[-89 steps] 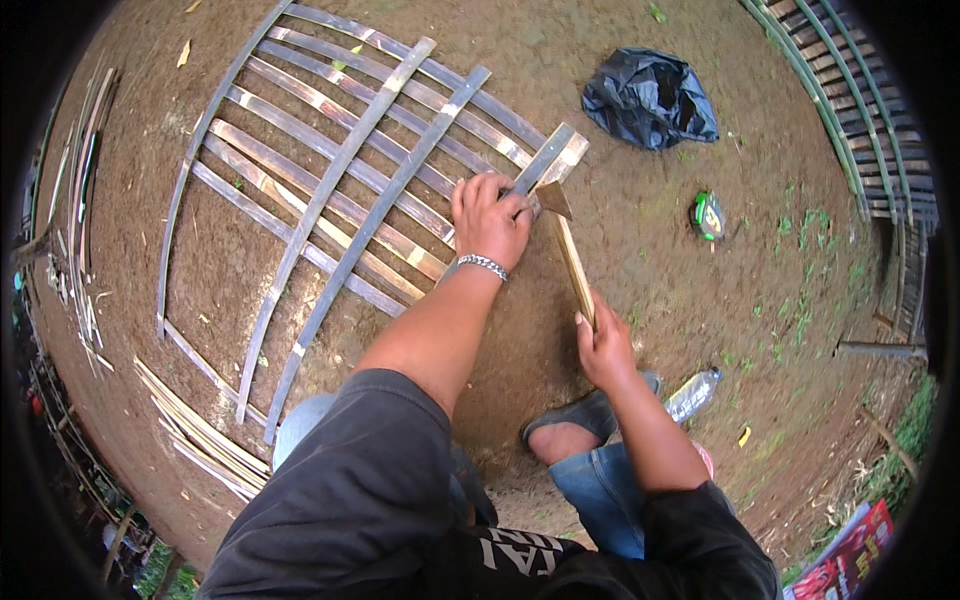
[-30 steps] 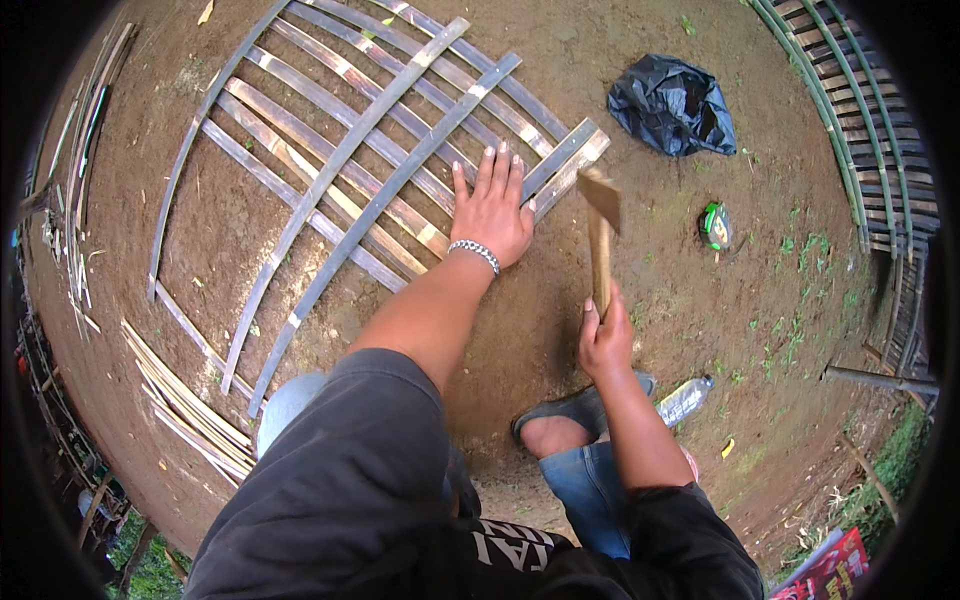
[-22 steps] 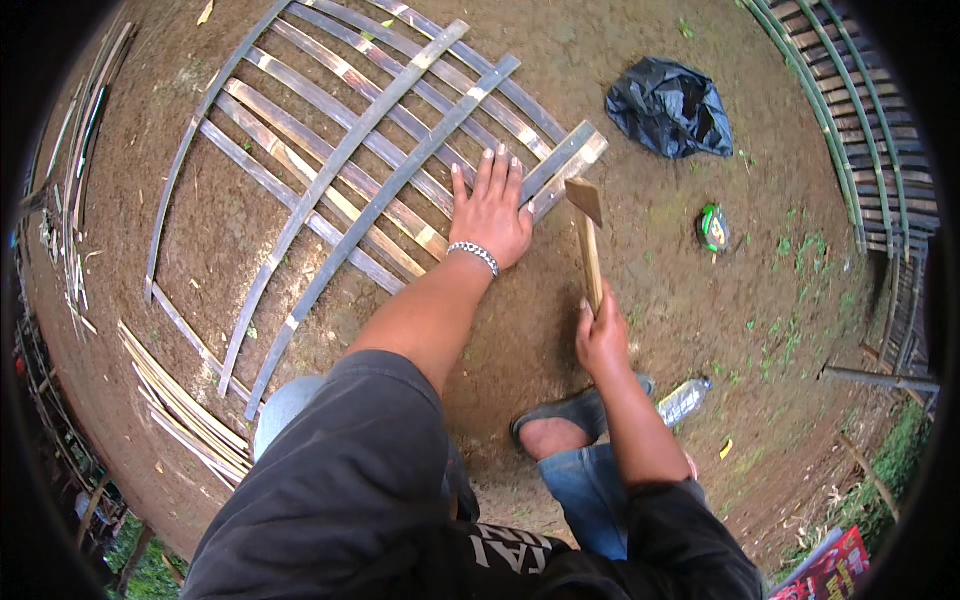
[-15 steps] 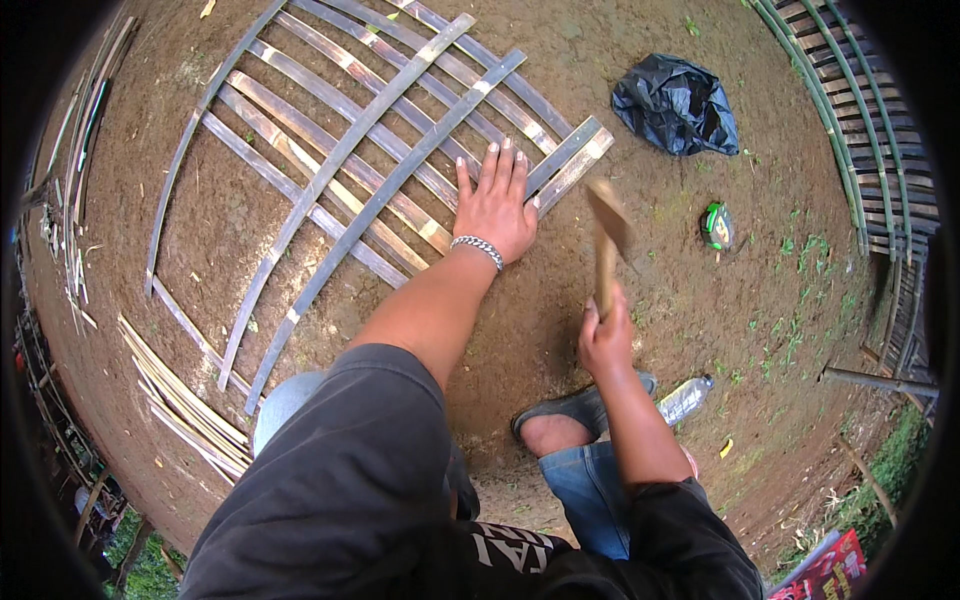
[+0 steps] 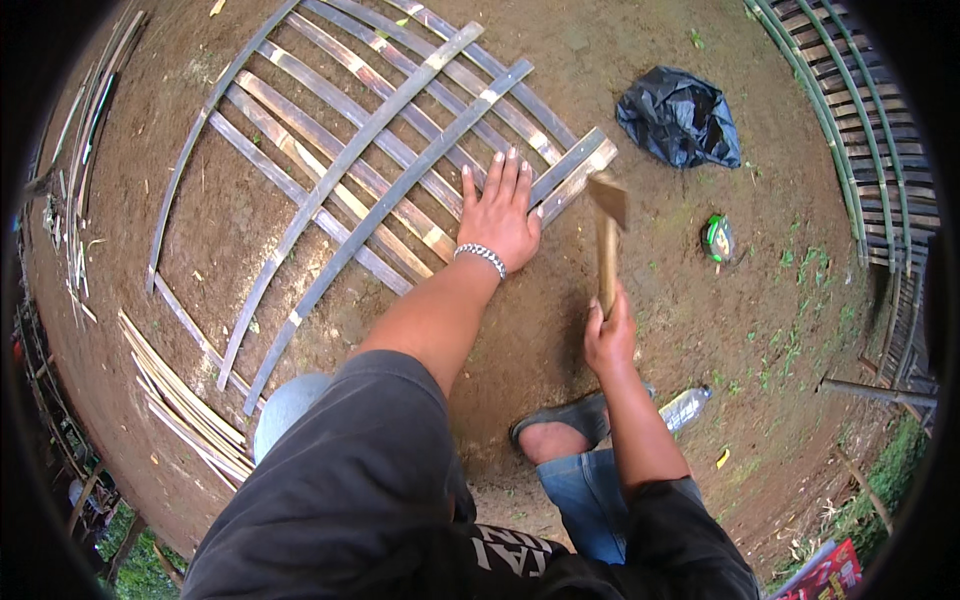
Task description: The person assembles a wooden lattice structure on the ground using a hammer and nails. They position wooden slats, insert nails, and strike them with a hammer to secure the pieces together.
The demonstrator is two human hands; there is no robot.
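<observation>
A lattice of flat, dark bamboo slats (image 5: pixel 350 160) lies on the soil ahead, long strips crossing over one another. My left hand (image 5: pixel 500 224) rests flat on its right end, fingers pointing away and slightly apart, beside a short pair of crosspieces (image 5: pixel 572 178). In my right hand (image 5: pixel 610 335) is a hatchet (image 5: pixel 608 250), gripped low on its wooden handle. Its wedge-shaped metal head points up and away, close to the outer end of that pair. Whether the head touches the slats I cannot tell.
A black plastic bag (image 5: pixel 680 118) and a green-and-black tape measure (image 5: pixel 717 239) lie to the right. Near my right foot is a clear plastic bottle (image 5: pixel 686 408). Thin split bamboo sticks (image 5: pixel 185 400) lie at left; a bamboo rack (image 5: pixel 862 130) stands far right.
The hatchet has moved slightly away from me and its head now overlaps the outer end of the short pair in view. My left hand has kept its place on the lattice.
</observation>
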